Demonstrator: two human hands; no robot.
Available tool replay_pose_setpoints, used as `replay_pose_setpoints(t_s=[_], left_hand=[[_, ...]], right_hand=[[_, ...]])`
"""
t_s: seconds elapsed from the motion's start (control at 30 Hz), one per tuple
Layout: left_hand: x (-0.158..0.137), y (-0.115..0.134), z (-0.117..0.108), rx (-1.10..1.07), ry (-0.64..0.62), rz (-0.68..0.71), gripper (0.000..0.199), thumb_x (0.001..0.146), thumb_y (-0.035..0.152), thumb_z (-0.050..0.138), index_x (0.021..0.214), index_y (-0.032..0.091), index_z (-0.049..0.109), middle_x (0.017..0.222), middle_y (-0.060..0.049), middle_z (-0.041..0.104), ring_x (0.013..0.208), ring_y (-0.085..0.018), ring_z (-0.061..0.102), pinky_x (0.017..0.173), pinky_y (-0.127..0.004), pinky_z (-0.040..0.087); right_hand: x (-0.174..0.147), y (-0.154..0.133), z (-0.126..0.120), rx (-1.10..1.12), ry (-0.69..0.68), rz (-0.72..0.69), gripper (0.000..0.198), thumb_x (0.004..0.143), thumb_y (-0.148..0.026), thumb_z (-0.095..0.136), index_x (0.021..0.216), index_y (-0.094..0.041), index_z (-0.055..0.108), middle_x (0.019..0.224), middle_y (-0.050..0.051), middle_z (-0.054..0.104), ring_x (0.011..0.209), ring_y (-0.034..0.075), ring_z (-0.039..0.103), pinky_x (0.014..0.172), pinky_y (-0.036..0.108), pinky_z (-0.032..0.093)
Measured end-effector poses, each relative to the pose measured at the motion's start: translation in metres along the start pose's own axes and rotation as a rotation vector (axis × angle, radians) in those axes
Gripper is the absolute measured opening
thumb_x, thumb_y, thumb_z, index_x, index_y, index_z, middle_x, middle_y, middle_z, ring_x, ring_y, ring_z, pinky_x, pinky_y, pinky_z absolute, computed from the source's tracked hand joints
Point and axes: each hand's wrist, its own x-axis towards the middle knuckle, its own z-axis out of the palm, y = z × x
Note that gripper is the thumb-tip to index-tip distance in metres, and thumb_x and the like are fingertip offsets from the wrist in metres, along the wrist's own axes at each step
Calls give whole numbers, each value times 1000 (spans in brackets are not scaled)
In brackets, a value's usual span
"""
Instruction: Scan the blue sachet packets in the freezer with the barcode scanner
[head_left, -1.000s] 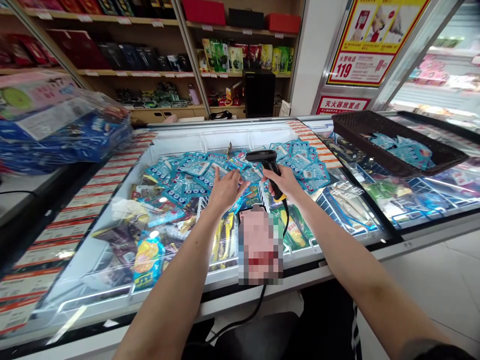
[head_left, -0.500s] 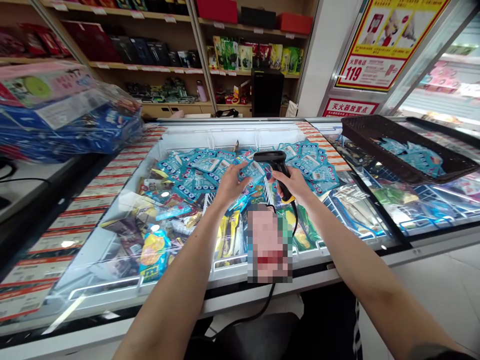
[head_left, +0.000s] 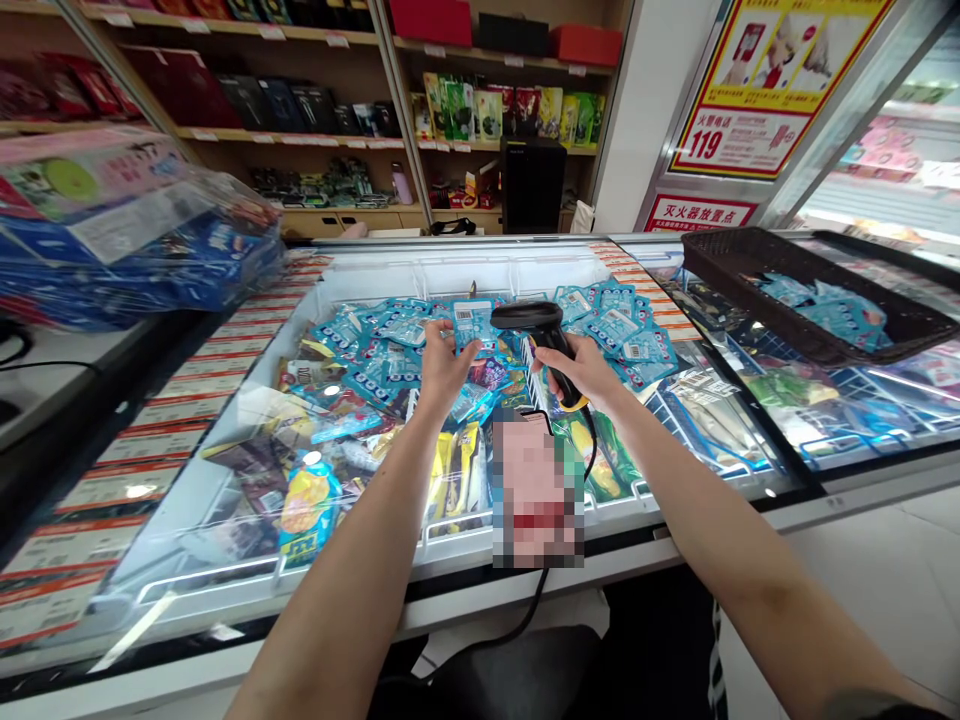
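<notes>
My left hand (head_left: 448,362) pinches a small blue packet (head_left: 472,322), its barcode side turned up toward me. Wrapped round the grip of a black barcode scanner (head_left: 551,335) is my right hand (head_left: 581,370); the scanner's head points left at the packet, a short way off. Many similar blue packets (head_left: 394,325) lie in a loose heap on the glass top of the chest freezer (head_left: 300,610), behind and to both sides of my hands. A pixelated phone-like object (head_left: 534,485) rests on the glass nearer to me, with the scanner's cable beside it.
At right, a dark brown basket (head_left: 795,325) holds more blue packets. Plastic-wrapped blue and pink packs (head_left: 127,220) are stacked at left. Strips of price labels (head_left: 161,430) run along the glass. Frozen goods show beneath it. Shelves of boxes and bags (head_left: 300,110) stand behind.
My left hand has shifted slightly left and turned the blue packet so its barcode faces up. The scanner in my right hand has moved a little left.
</notes>
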Motion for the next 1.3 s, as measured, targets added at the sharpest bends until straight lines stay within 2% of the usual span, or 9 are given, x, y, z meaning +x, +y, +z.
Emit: replay_pose_setpoints(t_s=[0.13,0.27,0.57,1.17,1.3], left_hand=[[-1,5,-2,-68,-44,-20,45,86,38,53,126,22,42,94,-5,66,87,-24,67,80,-47,56],[-1,5,-1,-39,-19,-38,37,85,38,51,118,21,50,91,-4,65,86,-23,66,78,-44,56],[0,5,-2,-22,20,-27,36,82,31,55,115,20,51,84,-2,63,84,-20,64,80,-39,54],[-3,12,-3,-120,-61,-110,33,83,35,56,112,20,47,82,-1,63,72,-17,66,65,-30,55],[-4,17,-6,-34,-7,-60,33,85,35,54,114,20,50,83,-2,63,78,-18,65,73,-33,54]], right_hand=[[-1,-1,3,-25,-46,-7,34,78,-48,67,90,-18,58,76,4,68,40,10,53,34,24,41],[-1,-1,5,-49,-51,17,37,77,-50,67,93,-18,58,79,4,69,42,10,54,33,23,42],[0,1,4,-47,-59,-2,35,79,-49,65,95,-18,59,76,3,69,41,10,54,35,24,43],[-3,-2,7,-37,-105,-26,42,78,-53,64,98,-17,57,70,2,68,41,10,54,38,23,43],[-3,-3,7,-3,-66,-44,36,79,-52,64,87,-18,56,67,1,66,38,9,51,36,23,42]])
